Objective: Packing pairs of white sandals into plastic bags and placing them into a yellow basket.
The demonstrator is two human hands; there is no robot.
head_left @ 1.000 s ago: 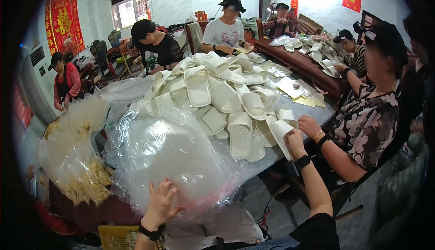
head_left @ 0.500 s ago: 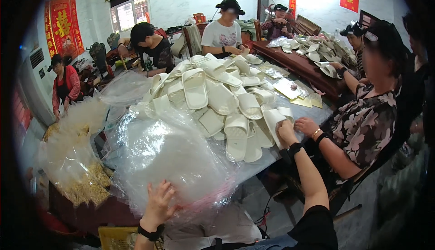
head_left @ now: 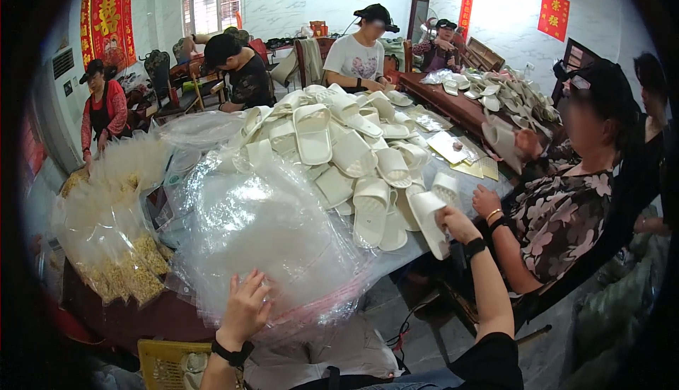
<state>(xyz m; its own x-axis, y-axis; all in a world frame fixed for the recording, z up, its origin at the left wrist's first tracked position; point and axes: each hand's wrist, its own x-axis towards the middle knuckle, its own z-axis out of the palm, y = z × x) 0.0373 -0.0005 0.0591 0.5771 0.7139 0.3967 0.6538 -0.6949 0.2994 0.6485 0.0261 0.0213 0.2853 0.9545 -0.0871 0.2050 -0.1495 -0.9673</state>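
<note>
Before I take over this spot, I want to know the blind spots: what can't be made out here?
All in the head view:
Underside of the slipper in the right hand: turned away from the camera.
Palm of the left hand, on the clear bags: hidden by the hand's own back.
Slippers deep in the pile: covered by those on top.
Yellow basket: cut off by the lower edge.
Yellow pieces: too small to identify.

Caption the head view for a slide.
Left hand on clear plastic bags, right hand holding a cream slipper beside a slipper pile.
</note>
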